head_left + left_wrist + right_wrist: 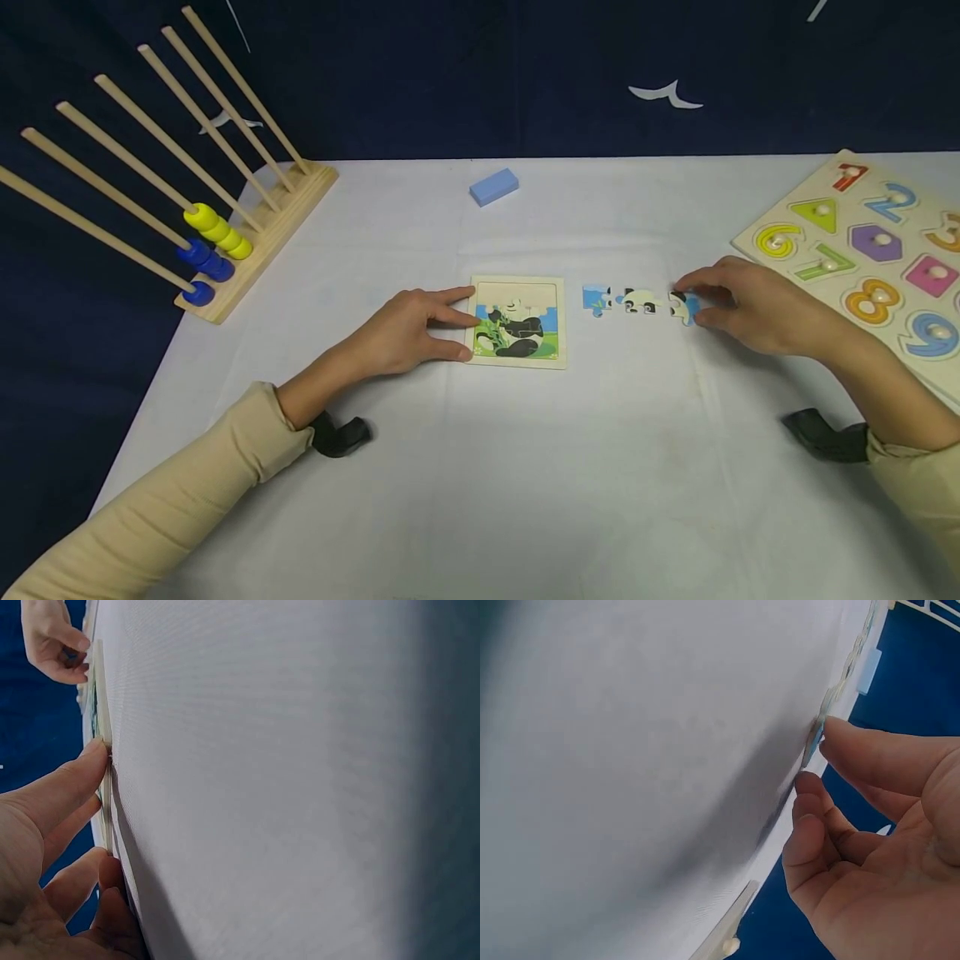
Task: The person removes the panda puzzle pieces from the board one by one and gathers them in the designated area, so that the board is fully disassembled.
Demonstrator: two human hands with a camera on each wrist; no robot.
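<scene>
A square panda jigsaw [516,363] in a pale wooden frame lies flat, its lower part filled and bare wood showing along the top. Extended fingers and the thumb of my left hand [408,332] rest on its left edge; the left wrist view shows the thumb [94,757] touching the frame. To the right, three loose pieces form a row: a blue corner piece [597,299], a panda-face piece [640,301] and a blue-and-white piece with a black ear [681,307]. My right hand [757,304] pinches that last piece between thumb and fingers, at the tabletop.
A wooden bead abacus [258,250] with yellow and blue beads stands at the left. A blue block [494,187] lies toward the back. At the right is a number-and-shape peg board [847,237], partly beneath the right forearm. White cloth covers the table [525,483].
</scene>
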